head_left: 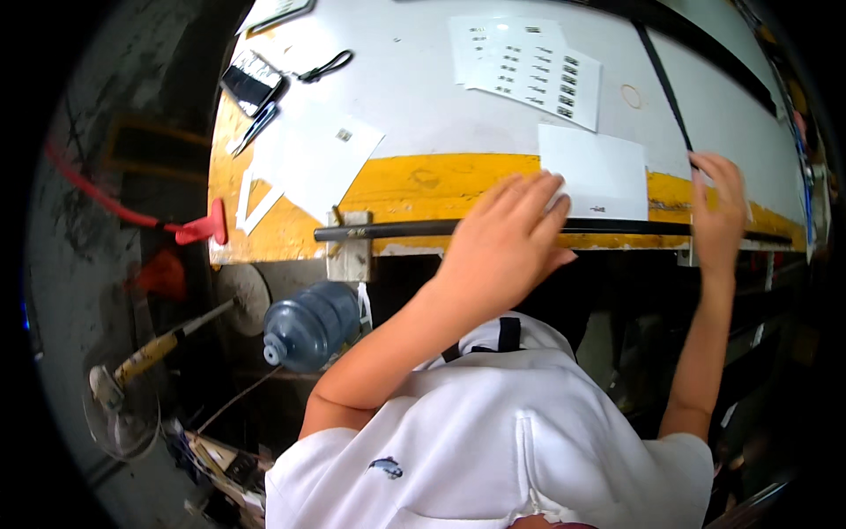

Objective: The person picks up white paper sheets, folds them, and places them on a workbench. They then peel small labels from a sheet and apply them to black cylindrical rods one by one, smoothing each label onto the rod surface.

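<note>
A long black rod (410, 229) lies along the table's near edge, its left end over a pale block (351, 256). My left hand (515, 225) rests across the rod, fingers stretched out toward a white sheet (599, 172) with a small dark print. Its thumb points right, below the rod. To the right, my right hand (721, 207) is raised above the edge, finger and thumb closed at the near end of a thin black strip (665, 84). That strip runs away over the table to a wider black band (705, 55). The exact grip is small and partly hidden.
Sticker sheets (538, 75) lie farther back. A phone (253, 82), a pen (256, 129), a black cord loop (328, 66) and white papers (322, 159) are at left. Beneath the table edge lie a blue water bottle (313, 326) and a fan (123, 401).
</note>
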